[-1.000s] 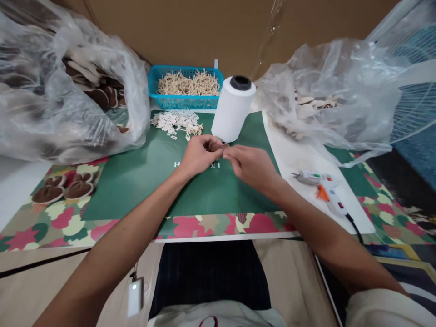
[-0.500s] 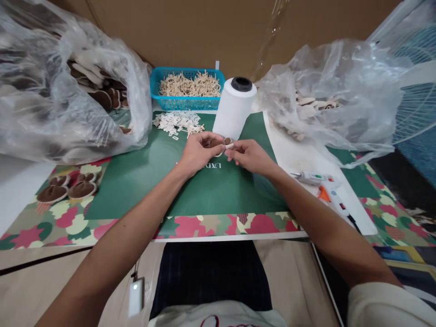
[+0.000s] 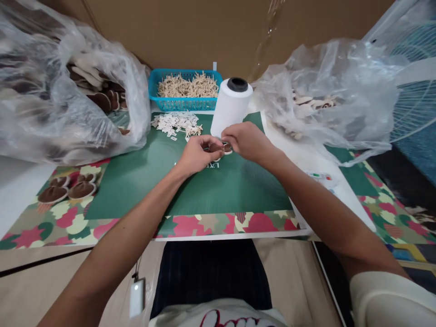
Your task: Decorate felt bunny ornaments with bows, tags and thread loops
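My left hand (image 3: 201, 153) is closed on a small brown piece with a white edge (image 3: 227, 148), held over the green mat (image 3: 218, 195). Part of the piece is hidden behind the fingers. My right hand (image 3: 244, 140) is just above its right end, thumb and fingers pinched together; what they grip, if anything, is too small to make out. Right behind the hands stands a white cone of thread (image 3: 231, 106). Two similar brown pieces with white edges (image 3: 81, 190) lie on the patterned sheet at the left.
A blue basket (image 3: 184, 105) of short pale sticks stands at the back, with a pile of white tags (image 3: 175, 122) before it. Clear plastic bags (image 3: 136, 91) flank the table, holding brown and pale pieces. A glue gun (image 3: 320, 176) lies at the right, partly behind my forearm.
My right hand has risen and turned over, from beside the piece to above its right end. My left hand keeps its hold, almost in place. My right forearm now covers more of the glue gun.
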Motion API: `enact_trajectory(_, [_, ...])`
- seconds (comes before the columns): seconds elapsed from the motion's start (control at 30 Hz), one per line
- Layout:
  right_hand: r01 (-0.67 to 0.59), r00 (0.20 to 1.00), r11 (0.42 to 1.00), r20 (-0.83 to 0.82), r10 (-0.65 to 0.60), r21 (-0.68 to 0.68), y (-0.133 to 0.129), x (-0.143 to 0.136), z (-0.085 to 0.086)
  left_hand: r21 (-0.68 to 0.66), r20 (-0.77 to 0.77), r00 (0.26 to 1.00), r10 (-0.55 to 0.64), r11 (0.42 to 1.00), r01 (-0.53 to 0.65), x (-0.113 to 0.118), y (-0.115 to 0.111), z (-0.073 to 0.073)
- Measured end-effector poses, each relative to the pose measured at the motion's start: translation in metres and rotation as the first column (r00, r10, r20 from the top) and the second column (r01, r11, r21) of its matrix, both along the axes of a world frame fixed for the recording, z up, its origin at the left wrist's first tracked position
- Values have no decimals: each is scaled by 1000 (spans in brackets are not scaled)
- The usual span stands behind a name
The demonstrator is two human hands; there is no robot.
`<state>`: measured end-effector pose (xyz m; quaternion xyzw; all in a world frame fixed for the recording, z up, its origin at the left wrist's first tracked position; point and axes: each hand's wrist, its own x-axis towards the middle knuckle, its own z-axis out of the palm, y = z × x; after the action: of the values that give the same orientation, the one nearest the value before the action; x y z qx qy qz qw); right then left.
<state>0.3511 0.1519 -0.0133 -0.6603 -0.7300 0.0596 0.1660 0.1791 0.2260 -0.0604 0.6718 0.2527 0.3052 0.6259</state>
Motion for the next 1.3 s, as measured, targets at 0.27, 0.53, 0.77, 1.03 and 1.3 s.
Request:
enact_trajectory(0.27, [163,931,978,-348,-109,131,-32,8,-23,-135,48,997,62,989,-55,0,-1,4])
enact_trajectory(0.53, [66,939,964,-344,27,257,-25,-4,-19,-125,16,999,50,991,-48,1,-3,2])
enact_trajectory(0.77, [208,882,977,-438,-173,33,-5,-10,-11,-4,3,998,56,998,-56,0,3,-3])
enact_trajectory(1.03, [258,800,936,-490,-346,-238,3,-9,-11,-21,57,996,63,998,-62,5,0,-9])
enact_trajectory(1.3, [138,423,962,-864,-274,-238,30,-39,-16,-196,-40,956,291,936,-293,6,11,-12])
